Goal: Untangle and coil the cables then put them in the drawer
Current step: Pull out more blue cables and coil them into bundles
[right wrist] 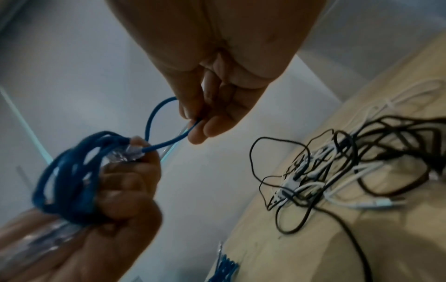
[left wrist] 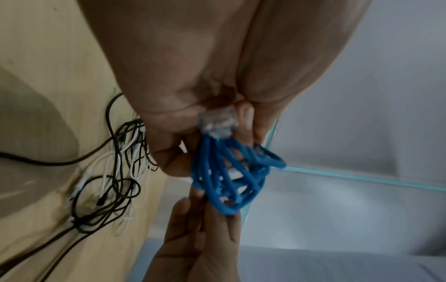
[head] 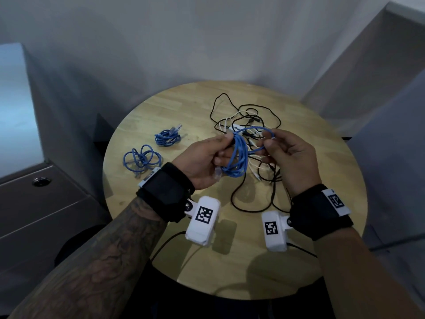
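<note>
A blue network cable (head: pixel 236 155) is held above a round wooden table (head: pixel 322 157), between two hands. The gathered loops of the cable are gripped by the left hand (head: pixel 202 162), whose fingers are curled round the bundle; the loops hang down from that fist, so the long axis of the coil runs roughly vertical. One clear plastic plug (left wrist: pixel 217 122) is seen at the top of the bundle in the left-wrist view, pressed against the fingers.

From the top of the coil, one last loose loop (right wrist: pixel 164 124) is stretched sideways toward the right hand (head: pixel 292 157). This loop is pinched between the thumb and fingertips (right wrist: pixel 198 137) of the right hand, the other fingers being loosely bent. The loop thus lies to the right of the coil, and the right hand is the nearer to the free end. The coiling is judged to be nearly finished: the remaining loop needs to be carried back leftward and laid or wrapped onto the bundle.

Beyond the coil and beneath both hands, a tangle of black and white cables (head: pixel 248 125) is left on the table. To the left of the held coil, two coiled blue cables (head: pixel 142 158) (head: pixel 167 137) are laid on the table. Further left, a grey drawer unit (head: pixel 46 203) is seen, shut.
</note>
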Tool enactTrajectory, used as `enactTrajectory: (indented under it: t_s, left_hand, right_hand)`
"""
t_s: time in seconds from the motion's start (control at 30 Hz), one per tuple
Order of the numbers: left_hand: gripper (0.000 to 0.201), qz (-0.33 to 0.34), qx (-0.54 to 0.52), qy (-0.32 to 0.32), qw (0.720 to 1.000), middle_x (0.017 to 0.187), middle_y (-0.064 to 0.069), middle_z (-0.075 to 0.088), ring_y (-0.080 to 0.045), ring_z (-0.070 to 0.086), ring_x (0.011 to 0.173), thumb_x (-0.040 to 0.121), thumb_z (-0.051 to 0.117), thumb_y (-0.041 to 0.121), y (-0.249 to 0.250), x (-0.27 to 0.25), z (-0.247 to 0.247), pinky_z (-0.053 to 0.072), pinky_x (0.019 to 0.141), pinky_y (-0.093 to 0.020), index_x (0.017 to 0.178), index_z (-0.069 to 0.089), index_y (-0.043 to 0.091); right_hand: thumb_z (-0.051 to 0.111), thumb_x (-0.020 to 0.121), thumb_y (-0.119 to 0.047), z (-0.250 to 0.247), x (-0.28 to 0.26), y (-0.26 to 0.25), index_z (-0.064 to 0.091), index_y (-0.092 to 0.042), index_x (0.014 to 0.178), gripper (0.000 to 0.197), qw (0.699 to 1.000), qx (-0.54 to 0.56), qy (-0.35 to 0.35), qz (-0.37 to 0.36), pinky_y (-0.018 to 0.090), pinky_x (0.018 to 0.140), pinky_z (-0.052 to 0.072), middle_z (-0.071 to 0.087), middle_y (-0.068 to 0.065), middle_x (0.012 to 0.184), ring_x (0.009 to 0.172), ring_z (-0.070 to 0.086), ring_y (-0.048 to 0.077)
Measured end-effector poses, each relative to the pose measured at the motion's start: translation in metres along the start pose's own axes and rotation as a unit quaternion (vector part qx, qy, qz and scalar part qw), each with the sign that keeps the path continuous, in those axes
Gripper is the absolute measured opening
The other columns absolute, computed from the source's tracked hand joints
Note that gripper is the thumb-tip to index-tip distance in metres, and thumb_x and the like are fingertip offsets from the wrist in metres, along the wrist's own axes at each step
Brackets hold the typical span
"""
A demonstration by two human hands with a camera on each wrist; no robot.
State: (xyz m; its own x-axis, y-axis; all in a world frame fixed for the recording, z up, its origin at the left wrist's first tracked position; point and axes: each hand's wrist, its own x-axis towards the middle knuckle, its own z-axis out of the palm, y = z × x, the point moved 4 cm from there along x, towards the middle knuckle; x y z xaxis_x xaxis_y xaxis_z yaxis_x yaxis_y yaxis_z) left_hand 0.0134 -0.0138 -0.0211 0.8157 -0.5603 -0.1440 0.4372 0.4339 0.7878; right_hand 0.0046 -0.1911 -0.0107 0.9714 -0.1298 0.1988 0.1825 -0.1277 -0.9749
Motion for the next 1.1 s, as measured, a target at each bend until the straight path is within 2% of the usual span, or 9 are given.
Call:
enactTrajectory:
  t_s: [0.17, 0.33, 0.43, 0.53, 0.63, 0.73, 0.83, 0.93, 1.1]
  left_hand:
    - [0.028, 0.055, 0.031, 0.106, 0.992, 0.056, 0.007, 0.032, -0.003, 0.027, 0.045, 0.104, 0.035, 0.012, -0.011, 0.009, -0.002, 0.023, 0.047, -0.013, 0.08, 0.049, 0.015]
    - [0.025, 0.124, 0.221, 0.187, 0.949, 0.07, -0.005, 0.054, -0.014, 0.044, 0.059, 0.104, 0.041, 0.015, -0.017, 0.012, -0.004, 0.035, 0.052, -0.023, 0.096, 0.056, -0.003]
    - [0.027, 0.14, 0.29, 0.198, 0.926, 0.071, -0.004, 0.052, -0.007, 0.044, 0.055, 0.104, 0.042, 0.016, -0.019, 0.012, 0.001, 0.037, 0.051, -0.021, 0.105, 0.053, -0.009]
    - [0.028, 0.148, 0.287, 0.189, 0.928, 0.065, 0.003, 0.043, -0.009, 0.034, 0.054, 0.104, 0.041, 0.016, -0.018, 0.012, 0.003, 0.032, 0.051, -0.023, 0.106, 0.051, -0.009]
    - [0.025, 0.145, 0.28, 0.159, 0.936, 0.063, 0.008, 0.043, -0.008, 0.035, 0.054, 0.102, 0.047, 0.015, -0.014, 0.01, 0.005, 0.033, 0.052, -0.021, 0.108, 0.054, -0.008]
    - [0.016, 0.145, 0.333, 0.124, 0.923, 0.069, 0.009, 0.057, -0.003, 0.05, 0.058, 0.098, 0.056, 0.011, -0.007, 0.007, 0.007, 0.041, 0.058, -0.017, 0.108, 0.058, 0.0]
    - [0.021, 0.13, 0.362, 0.109, 0.916, 0.09, -0.014, 0.067, -0.009, 0.061, 0.078, 0.093, 0.064, 0.012, -0.01, 0.007, 0.006, 0.052, 0.072, -0.026, 0.111, 0.062, 0.004]
    - [0.016, 0.114, 0.386, 0.103, 0.91, 0.088, -0.01, 0.068, -0.011, 0.061, 0.079, 0.091, 0.066, 0.012, -0.014, 0.007, 0.005, 0.052, 0.075, -0.027, 0.106, 0.065, 0.007]
    - [0.012, 0.099, 0.411, 0.088, 0.902, 0.083, -0.011, 0.066, -0.013, 0.058, 0.075, 0.09, 0.068, 0.015, -0.013, 0.008, 0.001, 0.049, 0.074, -0.033, 0.101, 0.067, 0.009]
  right_hand:
    - [0.053, 0.099, -0.004, 0.017, -0.008, 0.004, 0.064, -0.009, 0.112, 0.018, 0.998, 0.006, -0.037, 0.045, 0.028, 0.07, 0.057, 0.075, 0.004, 0.088, 0.075, 0.07, 0.013]
    - [0.069, 0.084, -0.05, 0.038, -0.021, 0.006, 0.061, -0.025, 0.108, 0.036, 0.996, -0.046, -0.07, 0.039, 0.05, 0.081, 0.059, 0.071, 0.011, 0.098, 0.091, 0.07, 0.029]
    - [0.065, 0.084, -0.059, 0.038, -0.02, 0.003, 0.061, -0.025, 0.096, 0.036, 0.997, -0.068, -0.025, 0.023, 0.055, 0.077, 0.056, 0.067, 0.013, 0.09, 0.085, 0.066, 0.033]
    - [0.063, 0.087, -0.053, 0.034, -0.015, 0.003, 0.063, -0.024, 0.092, 0.029, 0.998, -0.045, -0.02, 0.024, 0.054, 0.078, 0.056, 0.067, 0.014, 0.088, 0.082, 0.065, 0.032]
    - [0.063, 0.096, -0.031, 0.028, -0.011, 0.005, 0.067, -0.02, 0.097, 0.011, 0.999, -0.001, -0.021, 0.042, 0.037, 0.079, 0.058, 0.071, -0.002, 0.085, 0.082, 0.067, 0.013]
    - [0.064, 0.096, -0.025, 0.022, -0.009, 0.005, 0.07, -0.015, 0.1, 0.013, 0.998, 0.019, -0.024, 0.06, 0.024, 0.074, 0.055, 0.072, 0.004, 0.094, 0.085, 0.068, 0.013]
    - [0.066, 0.094, -0.019, 0.018, -0.007, 0.001, 0.071, -0.01, 0.1, 0.012, 0.998, 0.025, -0.027, 0.049, 0.027, 0.076, 0.056, 0.071, 0.013, 0.094, 0.085, 0.067, 0.016]
    - [0.069, 0.091, -0.01, 0.017, -0.006, 0.001, 0.068, -0.008, 0.097, 0.007, 0.996, 0.041, -0.054, 0.058, 0.035, 0.082, 0.055, 0.065, 0.02, 0.092, 0.086, 0.064, 0.02]
    - [0.071, 0.088, -0.006, 0.012, -0.005, -0.005, 0.068, -0.007, 0.098, 0.011, 0.996, 0.007, -0.081, 0.029, 0.029, 0.076, 0.055, 0.066, 0.019, 0.089, 0.082, 0.064, 0.016]
